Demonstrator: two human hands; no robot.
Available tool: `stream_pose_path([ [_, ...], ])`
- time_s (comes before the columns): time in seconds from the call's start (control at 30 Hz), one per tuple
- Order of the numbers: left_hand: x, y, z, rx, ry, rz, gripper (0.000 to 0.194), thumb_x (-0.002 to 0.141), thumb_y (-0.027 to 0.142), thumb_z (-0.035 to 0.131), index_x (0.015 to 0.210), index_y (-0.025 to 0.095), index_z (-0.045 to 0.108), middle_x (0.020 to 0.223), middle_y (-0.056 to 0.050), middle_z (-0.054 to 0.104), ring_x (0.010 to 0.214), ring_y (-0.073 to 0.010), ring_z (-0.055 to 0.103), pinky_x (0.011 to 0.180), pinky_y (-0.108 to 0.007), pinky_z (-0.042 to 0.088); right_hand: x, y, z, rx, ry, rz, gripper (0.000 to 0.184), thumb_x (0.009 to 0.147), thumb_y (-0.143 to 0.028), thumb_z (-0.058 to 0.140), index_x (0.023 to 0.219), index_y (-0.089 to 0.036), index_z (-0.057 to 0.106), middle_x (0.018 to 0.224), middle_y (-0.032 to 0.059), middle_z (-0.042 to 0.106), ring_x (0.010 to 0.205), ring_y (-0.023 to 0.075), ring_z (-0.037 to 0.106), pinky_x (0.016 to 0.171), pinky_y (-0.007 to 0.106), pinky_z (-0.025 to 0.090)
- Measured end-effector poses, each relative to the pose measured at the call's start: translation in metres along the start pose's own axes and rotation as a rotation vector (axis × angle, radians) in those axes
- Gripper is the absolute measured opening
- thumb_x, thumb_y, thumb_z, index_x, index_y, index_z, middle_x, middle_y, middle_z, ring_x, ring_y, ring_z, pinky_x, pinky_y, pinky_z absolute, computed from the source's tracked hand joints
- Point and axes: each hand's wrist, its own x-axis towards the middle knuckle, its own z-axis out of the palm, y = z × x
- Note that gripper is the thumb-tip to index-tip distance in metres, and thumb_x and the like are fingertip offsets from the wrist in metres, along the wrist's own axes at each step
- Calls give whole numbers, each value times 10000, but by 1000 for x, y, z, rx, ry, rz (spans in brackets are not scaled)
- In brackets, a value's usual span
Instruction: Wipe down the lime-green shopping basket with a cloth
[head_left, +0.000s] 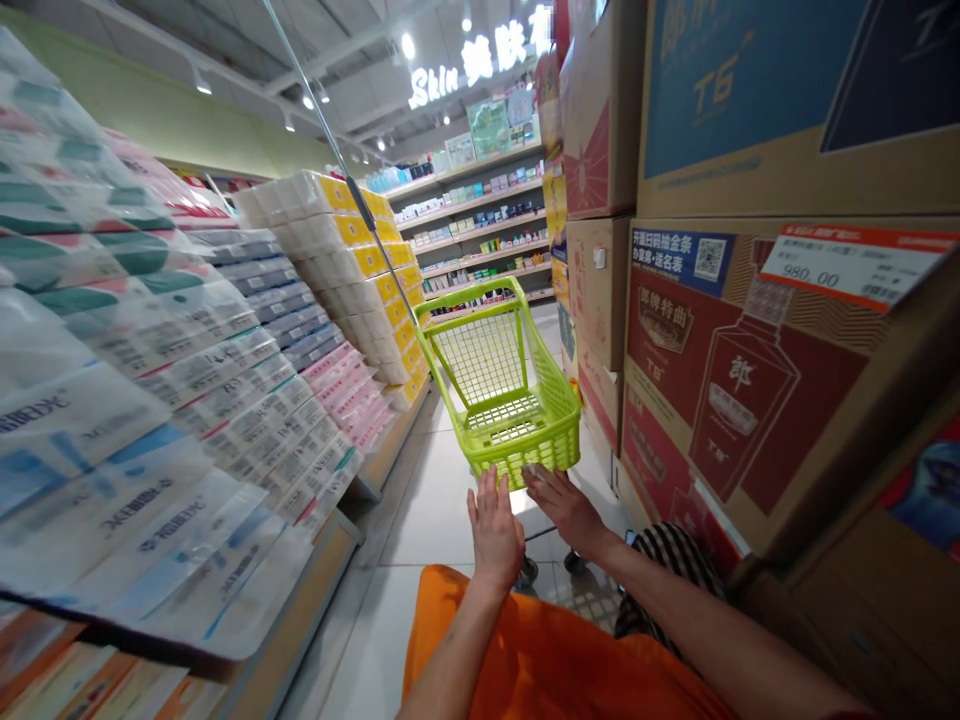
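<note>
A lime-green plastic shopping basket [517,420] on small wheels stands on the aisle floor ahead of me, empty, with its handle raised. My left hand [493,528] reaches toward its near rim with the fingers stretched out together, holding nothing. My right hand [564,505] lies with its fingertips on the basket's near edge, fingers extended and apart. An orange cloth [540,650] covers my lap below both arms.
Stacked packs of tissue and paper rolls [187,380] fill low shelves on the left. Tall stacks of cardboard liquor cartons [735,330] with a 980.00 price tag [847,262] wall in the right. Shelves of small goods [480,235] close the aisle's far end. Pale floor tiles [427,500] run between.
</note>
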Motion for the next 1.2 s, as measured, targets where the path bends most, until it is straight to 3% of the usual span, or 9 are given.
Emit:
stream_pose_path([
  [0.17,23,8,-9,41,44,62,589,687,30,394,1272,102,396,1383,-161,359,1320,-242,236,1072,-497,181,9,8,-13,-39,110,186,458,868,-55,296,1244,-251,468,1323,37,455,1311,184,252,1050,470,297],
  [0.33,40,12,-10,43,-8,69,707,640,41,427,1333,121,310,1412,-136,313,1328,-247,210,1072,-522,143,-12,16,-8,28,79,124,457,849,-30,319,1215,-236,502,1247,34,537,1283,144,313,1029,395,358],
  [0.6,36,10,-11,73,-50,51,697,635,39,408,1323,122,336,1417,-124,304,1329,-247,208,1067,-553,112,-3,36,-19,-65,169,331,504,853,-33,277,1275,-263,431,1350,20,419,1322,156,218,1084,450,244],
  [0.77,36,10,-10,70,-48,62,738,616,28,413,1338,143,310,1421,-113,298,1326,-242,219,1067,-551,113,-18,42,-14,-58,149,330,542,826,-3,282,1282,-260,422,1341,25,433,1313,154,247,1073,444,276],
  [0.97,35,10,-9,76,-50,51,727,628,40,410,1341,134,305,1427,-119,280,1335,-237,191,1071,-542,99,6,46,-21,-82,226,352,526,849,-26,269,1312,-253,376,1381,27,373,1332,164,192,1086,461,239],
  [1.1,35,10,-8,74,-51,54,732,627,37,402,1344,140,298,1433,-105,273,1335,-230,191,1073,-534,107,-18,44,-11,-89,152,334,557,831,7,264,1315,-247,372,1344,45,430,1317,161,238,1058,436,306],
  [1.2,34,8,-7,76,-48,53,738,625,33,402,1347,137,290,1436,-106,262,1336,-231,187,1071,-538,115,-19,44,-10,-71,176,350,560,832,-4,279,1329,-254,345,1365,40,399,1319,171,234,1072,450,280],
])
